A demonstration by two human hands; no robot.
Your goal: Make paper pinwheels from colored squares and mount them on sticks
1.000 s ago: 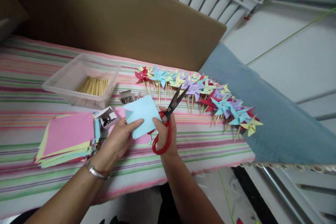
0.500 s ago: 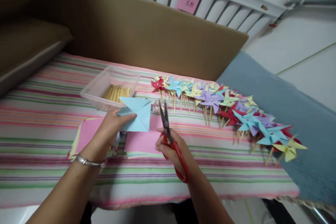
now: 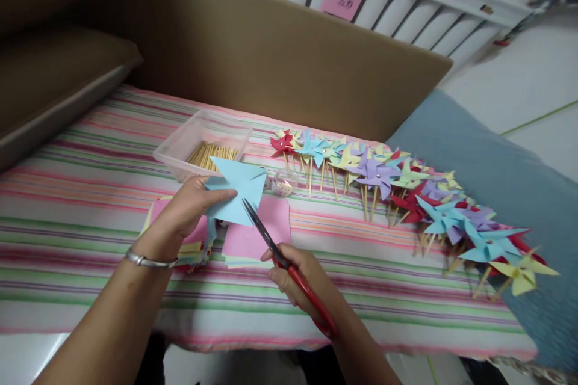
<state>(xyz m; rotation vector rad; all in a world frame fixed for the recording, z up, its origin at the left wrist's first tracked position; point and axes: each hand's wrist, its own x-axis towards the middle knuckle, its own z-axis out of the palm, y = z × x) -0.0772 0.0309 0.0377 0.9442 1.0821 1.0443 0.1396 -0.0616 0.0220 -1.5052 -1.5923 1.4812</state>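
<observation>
My left hand (image 3: 192, 203) pinches a square of light blue paper (image 3: 239, 186) by its left side, thumb on top. Slits run in from some of its corners. My right hand (image 3: 295, 274) grips red-handled scissors (image 3: 268, 240), whose dark blades point up and left and look nearly closed. Their tips overlap the lower right part of the blue sheet in view; whether they touch it I cannot tell. Beneath lies a stack of pink paper (image 3: 275, 225) with other colours below. Another pile of coloured paper (image 3: 196, 240) is partly hidden by my left wrist.
Behind the blue sheet stands a clear plastic box (image 3: 174, 156) holding wooden sticks (image 3: 210, 153). A small round clear container (image 3: 285, 182) sits beside it. Rows of paper pinwheels (image 3: 374, 174) on sticks fill the right side of the striped cloth (image 3: 103, 192). A brown board (image 3: 271, 54) rises at the back.
The scissors have swung left and down from upright, their blades closing, and the tips are now over the blue paper. The blue sheet has tilted slightly. The whole view has shifted a little.
</observation>
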